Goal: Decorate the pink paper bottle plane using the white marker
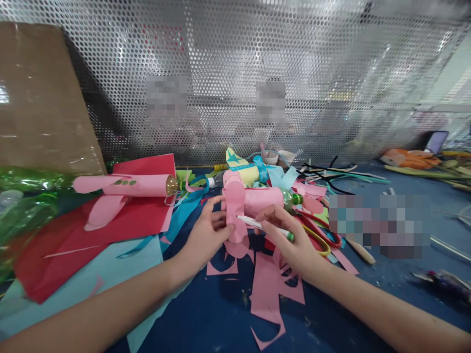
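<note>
My left hand [209, 229] pinches the edge of a pink paper strip [235, 203] with rounded ends. The strip lies across one end of a plastic bottle wrapped in pink paper [264, 200], whose green cap points right. In my right hand [290, 235] is a white marker pen [252, 222] with a green end, its tip at the strip. Pink paper scraps [265, 289] lie below my hands. Beside my right hand are scissors [320, 240] with red and yellow handles.
At left, another pink-wrapped bottle [143, 186] rests on red paper [136, 218]. Light blue sheets [84, 274] and green bottles [29, 211] lie nearby. A cardboard panel [40, 98] and perforated metal screen [221, 59] stand behind. Pipe cleaners [342, 174] lie at back right.
</note>
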The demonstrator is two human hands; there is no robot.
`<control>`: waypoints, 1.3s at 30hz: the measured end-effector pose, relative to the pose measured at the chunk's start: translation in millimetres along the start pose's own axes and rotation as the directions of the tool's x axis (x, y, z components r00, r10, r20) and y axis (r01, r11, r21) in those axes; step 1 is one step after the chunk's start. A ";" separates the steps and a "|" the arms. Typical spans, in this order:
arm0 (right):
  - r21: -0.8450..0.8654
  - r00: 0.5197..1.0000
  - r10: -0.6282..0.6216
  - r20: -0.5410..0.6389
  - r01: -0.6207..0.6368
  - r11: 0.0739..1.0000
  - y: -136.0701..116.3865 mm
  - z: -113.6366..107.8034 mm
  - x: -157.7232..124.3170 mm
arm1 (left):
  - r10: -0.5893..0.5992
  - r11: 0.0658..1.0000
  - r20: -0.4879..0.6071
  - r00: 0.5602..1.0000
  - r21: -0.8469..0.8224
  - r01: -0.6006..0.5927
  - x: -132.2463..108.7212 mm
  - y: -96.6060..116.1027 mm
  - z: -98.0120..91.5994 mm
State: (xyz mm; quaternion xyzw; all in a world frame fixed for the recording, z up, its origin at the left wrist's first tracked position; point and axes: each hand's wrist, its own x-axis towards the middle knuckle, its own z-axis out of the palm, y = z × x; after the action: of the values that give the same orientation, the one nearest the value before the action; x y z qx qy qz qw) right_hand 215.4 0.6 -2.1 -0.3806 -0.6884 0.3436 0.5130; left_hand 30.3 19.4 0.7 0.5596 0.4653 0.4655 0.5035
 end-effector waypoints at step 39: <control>-0.274 0.998 0.019 -0.058 -0.034 0.961 -4.1 -1.8 2.9 | 0.037 0.999 0.004 0.999 0.000 -0.037 0.3 -1.6 0.0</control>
State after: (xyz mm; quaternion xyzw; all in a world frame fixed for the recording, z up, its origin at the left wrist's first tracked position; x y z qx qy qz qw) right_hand 216.0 1.3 3.2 -0.4664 -0.7100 0.2411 0.4693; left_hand 30.3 19.8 -1.0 0.5692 0.4540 0.4735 0.4956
